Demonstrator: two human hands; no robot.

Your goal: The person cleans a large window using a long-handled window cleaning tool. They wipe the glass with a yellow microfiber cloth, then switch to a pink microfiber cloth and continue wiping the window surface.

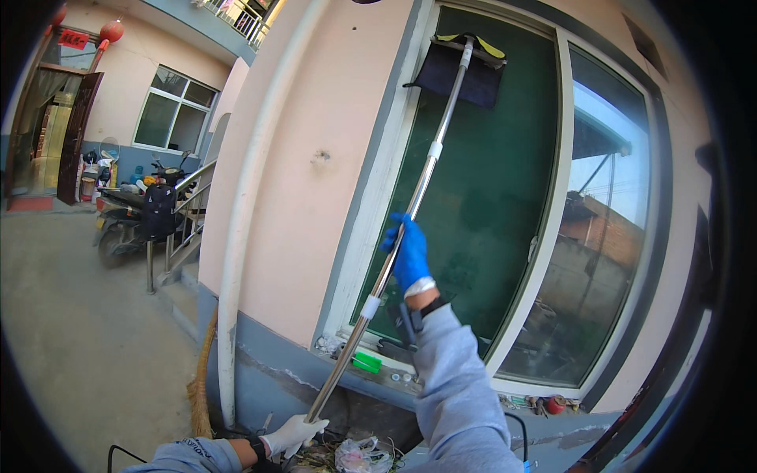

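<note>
A telescopic metal pole (422, 183) slants up across the window. Around its middle, my right hand (410, 251) in a blue glove is closed. Lower down, my left hand (294, 433) in a white glove grips the pole's bottom end. At the top, a flat mop head with a dark cloth pad (458, 77) lies against the upper left of the green-tinted window pane (473, 195), overlapping the white frame (393, 177). The cloth's left corner hangs past the frame's inner edge.
On the sill are a green plastic item (366, 362) and a red round object (556, 404). A white drainpipe (251, 195) and straw broom (204, 378) stand to the left. Below lies a clear plastic bag (362, 455) among debris. Farther off are stair railings (192, 204) and a scooter (127, 219).
</note>
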